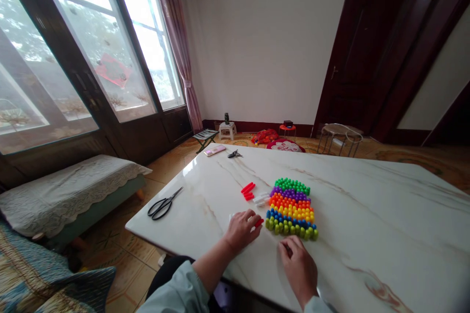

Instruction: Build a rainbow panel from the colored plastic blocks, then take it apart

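Observation:
On the marbled white table (pixel 352 195) lies a block of small beads (pixel 292 205) in rows of green, purple, orange, yellow, blue and olive. My left hand (pixel 242 230) is left of the olive end, its fingers closed on a red piece (pixel 259 223). Just below the olive row, my right hand (pixel 298 264) rests with curled fingers; whatever it may hold is hidden. Red sticks (pixel 248 190) and white sticks (pixel 261 199) lie to the left of the beads.
Black scissors (pixel 164 204) lie near the table's left edge. Toward the far edge are a pink phone (pixel 215 150) and small dark pliers (pixel 235 154). A bench with a lace cover (pixel 73 190) stands left of the table.

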Motion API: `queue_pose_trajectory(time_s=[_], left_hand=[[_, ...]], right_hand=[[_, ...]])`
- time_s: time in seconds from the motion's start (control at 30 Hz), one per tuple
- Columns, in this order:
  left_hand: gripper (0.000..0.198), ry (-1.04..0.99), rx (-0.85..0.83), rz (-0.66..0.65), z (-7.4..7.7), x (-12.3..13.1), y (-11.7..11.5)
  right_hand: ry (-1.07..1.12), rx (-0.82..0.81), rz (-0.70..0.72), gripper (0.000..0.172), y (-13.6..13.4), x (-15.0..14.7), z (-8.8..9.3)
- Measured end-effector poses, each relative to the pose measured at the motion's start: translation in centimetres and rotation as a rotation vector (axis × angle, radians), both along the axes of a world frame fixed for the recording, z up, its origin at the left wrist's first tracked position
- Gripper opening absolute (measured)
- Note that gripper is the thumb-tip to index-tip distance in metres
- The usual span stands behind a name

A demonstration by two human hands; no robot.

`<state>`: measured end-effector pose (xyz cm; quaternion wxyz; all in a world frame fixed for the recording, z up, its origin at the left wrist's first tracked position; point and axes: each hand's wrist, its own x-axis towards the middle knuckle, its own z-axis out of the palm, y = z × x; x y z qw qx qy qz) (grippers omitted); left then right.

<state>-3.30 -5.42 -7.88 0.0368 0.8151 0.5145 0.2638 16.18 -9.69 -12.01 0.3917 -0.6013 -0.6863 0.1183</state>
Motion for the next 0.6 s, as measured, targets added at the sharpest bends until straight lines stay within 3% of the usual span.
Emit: queue_pose_trajectory(time_s=[0.1, 0.17, 0.33, 0.43, 0.53, 0.6], left_hand=[[0.032, -0.259, -0.081, 0.025, 1.9, 0.5, -1.1], [0.036, -0.533, -0.195, 0.066, 2.3, 1.2, -1.6], [0.05, -1.186, -0.658, 0.164, -0.4, 3.1, -2.4], [0.048, -1.299, -0.705, 0.206, -1.5, 4.2, -2.5], [0.042, -1.288, -0.668, 0.12, -1.2, 5.4, -2.7], [0.04, -1.295, -0.692, 0.045, -0.7, 6.1, -2.9]], right_hand=[[0.01, -0.038, -0.005, 0.028, -0.1, 0.0, 0.2], [0.037, -0.063, -0.003, 0.028, -0.1, 0.0, 0.1], [0.162, -0.111, 0.027, 0.03, 0.0, 0.2, 0.2], [0.38, -0.193, 0.071, 0.037, -0.7, -0.1, 1.8], [0.677, -0.373, 0.104, 0.048, -2.0, -0.9, 3.7], [0.792, -0.392, 0.056, 0.052, -2.8, -1.6, 4.3]])
